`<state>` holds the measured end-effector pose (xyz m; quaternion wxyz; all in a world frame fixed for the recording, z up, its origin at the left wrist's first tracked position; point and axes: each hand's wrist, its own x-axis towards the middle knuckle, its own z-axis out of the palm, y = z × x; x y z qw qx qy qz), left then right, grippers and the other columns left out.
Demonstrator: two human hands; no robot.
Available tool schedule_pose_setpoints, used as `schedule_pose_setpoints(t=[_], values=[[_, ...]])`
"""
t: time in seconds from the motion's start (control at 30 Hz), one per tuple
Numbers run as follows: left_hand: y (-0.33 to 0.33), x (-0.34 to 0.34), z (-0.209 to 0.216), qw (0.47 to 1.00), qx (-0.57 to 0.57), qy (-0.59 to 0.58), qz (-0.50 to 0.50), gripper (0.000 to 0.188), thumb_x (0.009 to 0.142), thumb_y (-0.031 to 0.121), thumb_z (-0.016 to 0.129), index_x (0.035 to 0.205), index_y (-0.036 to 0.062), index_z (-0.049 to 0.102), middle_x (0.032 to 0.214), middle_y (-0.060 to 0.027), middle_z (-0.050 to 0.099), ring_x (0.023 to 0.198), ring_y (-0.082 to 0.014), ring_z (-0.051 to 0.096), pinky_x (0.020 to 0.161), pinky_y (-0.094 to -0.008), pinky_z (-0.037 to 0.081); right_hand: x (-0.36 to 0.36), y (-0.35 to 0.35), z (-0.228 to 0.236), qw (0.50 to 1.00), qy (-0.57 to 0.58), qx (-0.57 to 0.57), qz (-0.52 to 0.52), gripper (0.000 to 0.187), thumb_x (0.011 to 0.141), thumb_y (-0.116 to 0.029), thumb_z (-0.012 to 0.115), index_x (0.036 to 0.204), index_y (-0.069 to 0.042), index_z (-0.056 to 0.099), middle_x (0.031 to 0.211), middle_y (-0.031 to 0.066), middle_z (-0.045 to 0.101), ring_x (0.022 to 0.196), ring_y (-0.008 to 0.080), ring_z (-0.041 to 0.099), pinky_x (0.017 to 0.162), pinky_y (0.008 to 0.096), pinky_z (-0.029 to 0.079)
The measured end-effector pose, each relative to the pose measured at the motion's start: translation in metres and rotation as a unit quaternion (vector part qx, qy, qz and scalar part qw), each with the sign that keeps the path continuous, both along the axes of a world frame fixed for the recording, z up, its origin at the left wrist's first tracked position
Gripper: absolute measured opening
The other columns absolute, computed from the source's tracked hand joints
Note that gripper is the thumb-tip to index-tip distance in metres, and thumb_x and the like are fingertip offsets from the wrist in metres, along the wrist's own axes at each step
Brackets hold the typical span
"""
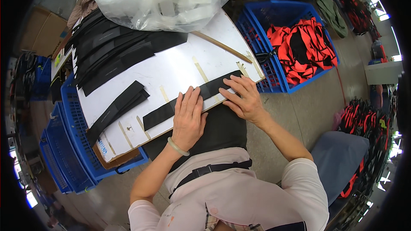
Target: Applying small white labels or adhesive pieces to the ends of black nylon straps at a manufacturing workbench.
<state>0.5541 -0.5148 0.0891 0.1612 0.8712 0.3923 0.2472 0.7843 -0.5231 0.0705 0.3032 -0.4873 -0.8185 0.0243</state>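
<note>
A long black fabric strip [160, 116] lies along the near edge of the white board [180, 62]. My left hand [188, 114] rests flat on its middle, fingers stretched out and held side by side. Near the strip's right end, my right hand [246, 99] touches it with fingers extended and thumb apart. Tape marks cross the board around the strip. To the left sits a small stack of similar black strips [117, 109], fanned slightly at one end. Farther back a large pile of black strips [115, 53] covers the board's left part. A wooden stick [222, 48] lies beyond my right hand.
A big translucent plastic bag [167, 2] covers the board's far side. Right of the board, a blue crate [286, 86] holds red and black fabric pieces [302, 53]. More blue crates [70, 139] stand at left. A grey flat-topped surface [340, 160] is at lower right.
</note>
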Motion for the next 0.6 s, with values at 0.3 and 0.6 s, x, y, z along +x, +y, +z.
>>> schedule_pose_setpoints(t=[0.3,0.6], values=[[-0.004,0.008,-0.005,0.999,0.018,0.028,0.017,0.059,0.075,0.001,0.069,0.13,-0.0004,0.049,0.137,-0.0189,0.045,0.131,-0.0368,0.041,0.11,-0.0523,0.029,0.004,0.0,-0.009,1.0,0.021,0.012,-0.005,0.037,0.078,-0.023,0.073,0.114,-0.015,0.067,0.126,0.0046,0.059,0.121,0.025,0.051,0.104,0.0432,0.037],[-0.007,0.01,-0.007,0.998,0.03,0.028,0.038,0.06,0.074,0.002,0.069,0.131,-0.0002,0.049,0.136,-0.0189,0.045,0.131,-0.0367,0.041,0.11,-0.0526,0.029,0.0,-0.002,-0.017,0.999,0.026,0.028,-0.013,0.037,0.079,-0.021,0.072,0.115,-0.016,0.067,0.127,0.0047,0.059,0.121,0.0249,0.051,0.104,0.0438,0.036]])
